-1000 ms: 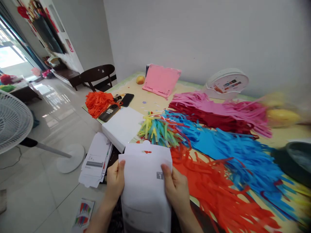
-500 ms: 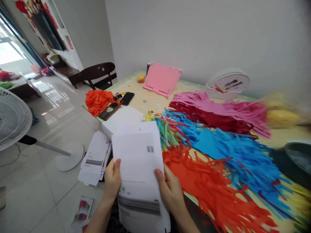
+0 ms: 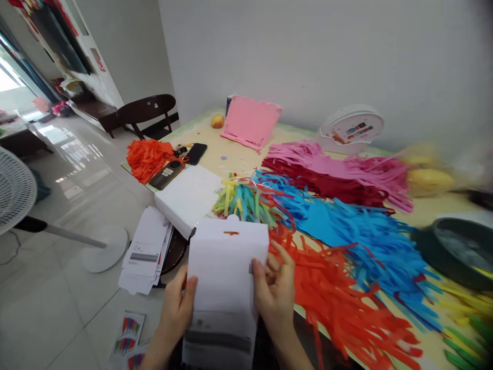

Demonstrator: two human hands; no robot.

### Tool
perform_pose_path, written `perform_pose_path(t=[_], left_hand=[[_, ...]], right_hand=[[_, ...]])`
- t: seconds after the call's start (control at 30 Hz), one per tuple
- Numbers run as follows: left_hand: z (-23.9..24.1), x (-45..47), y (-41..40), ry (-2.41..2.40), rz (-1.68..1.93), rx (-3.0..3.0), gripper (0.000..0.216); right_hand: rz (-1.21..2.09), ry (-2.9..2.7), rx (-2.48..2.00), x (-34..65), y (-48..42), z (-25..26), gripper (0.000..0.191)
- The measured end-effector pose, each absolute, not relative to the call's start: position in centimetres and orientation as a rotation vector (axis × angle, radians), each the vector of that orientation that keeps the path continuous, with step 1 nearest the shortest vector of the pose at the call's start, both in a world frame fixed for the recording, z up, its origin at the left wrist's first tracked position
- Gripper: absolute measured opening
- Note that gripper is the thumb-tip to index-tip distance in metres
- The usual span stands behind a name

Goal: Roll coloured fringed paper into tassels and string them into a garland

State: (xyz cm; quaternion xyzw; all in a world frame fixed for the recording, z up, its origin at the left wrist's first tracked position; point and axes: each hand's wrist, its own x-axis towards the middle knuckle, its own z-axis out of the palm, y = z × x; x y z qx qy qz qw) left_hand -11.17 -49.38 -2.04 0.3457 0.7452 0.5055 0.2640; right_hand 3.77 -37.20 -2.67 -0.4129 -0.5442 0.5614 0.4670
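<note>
Both hands hold a white paper packet (image 3: 224, 272) upright in front of me, near the table's front edge. My left hand (image 3: 177, 308) grips its lower left edge with the thumb on the front. My right hand (image 3: 274, 290) holds the right edge, fingers spread a little. The packet has a small hang tab with an orange mark at the top and grey print at the bottom. Just behind it lies a bunch of mixed-colour paper fringe (image 3: 246, 200).
On the table (image 3: 423, 221) lie orange-red (image 3: 339, 298), blue (image 3: 346, 226), dark red and pink (image 3: 335, 167) fringed paper, a white box (image 3: 188, 198), two phones, a pink stand (image 3: 250, 121) and a dark bowl (image 3: 454, 252). More white packets (image 3: 146, 249) are stacked on a stool, and a fan (image 3: 23, 205) stands at left.
Half a second ago a front sheet was raised above the packet; now it is back down and the tab shows again. My right hand's fingers have loosened on the right edge.
</note>
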Motion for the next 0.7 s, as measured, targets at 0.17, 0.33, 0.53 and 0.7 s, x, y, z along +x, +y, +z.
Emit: perform_pose_path(t=[0.17, 0.33, 0.53, 0.7], left_hand=[[-0.8, -10.6, -47.3, 1.838, 1.742, 0.539, 0.044], [-0.7, -10.3, -46.1, 1.796, 1.891, 0.441, 0.029], [-1.3, -10.8, -46.4, 1.91, 1.869, 0.366, 0.028], [-1.7, -10.8, -46.4, 1.878, 1.961, 0.345, 0.026]], right_hand=[[1.412, -1.309, -1.035, 3.6, -38.1, -2.7, 0.031], [1.294, -1.302, -1.107, 3.9, -38.3, -2.2, 0.025], [1.348, -1.297, -1.069, 4.6, -37.4, -1.5, 0.022], [1.328, -1.276, -1.038, 4.4, -37.0, -1.0, 0.024]])
